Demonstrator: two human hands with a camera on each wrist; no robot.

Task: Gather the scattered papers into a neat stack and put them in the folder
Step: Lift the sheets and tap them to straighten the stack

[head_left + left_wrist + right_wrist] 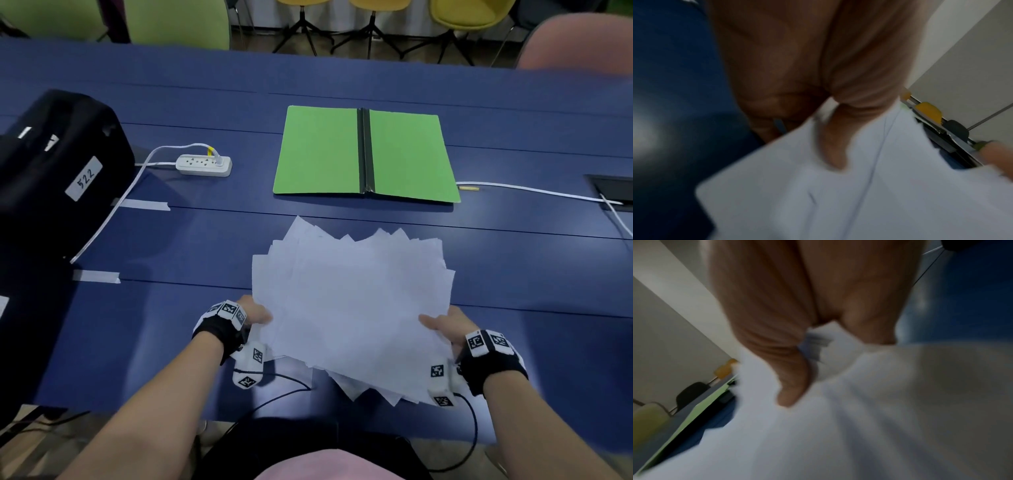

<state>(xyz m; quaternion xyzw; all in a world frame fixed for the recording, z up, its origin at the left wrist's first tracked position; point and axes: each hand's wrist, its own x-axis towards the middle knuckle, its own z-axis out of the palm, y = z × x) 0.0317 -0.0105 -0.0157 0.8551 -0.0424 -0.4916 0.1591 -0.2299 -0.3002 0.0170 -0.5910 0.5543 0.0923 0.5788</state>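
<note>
A loose, uneven sheaf of white papers (352,301) is held over the near part of the blue table (205,240), its corners fanned out at the far and near ends. My left hand (257,317) pinches its left edge, thumb on top, as the left wrist view shows on the papers (838,194). My right hand (442,325) pinches the right edge, thumb over the sheets (859,426). The green folder (366,154) lies open and flat beyond the papers, a dark spine down its middle.
A white power strip (203,165) with its cable lies left of the folder. A black bag (58,164) labelled 522 stands at the left edge. A white cable (534,192) runs right towards a table socket (613,193). Chairs stand beyond the far edge.
</note>
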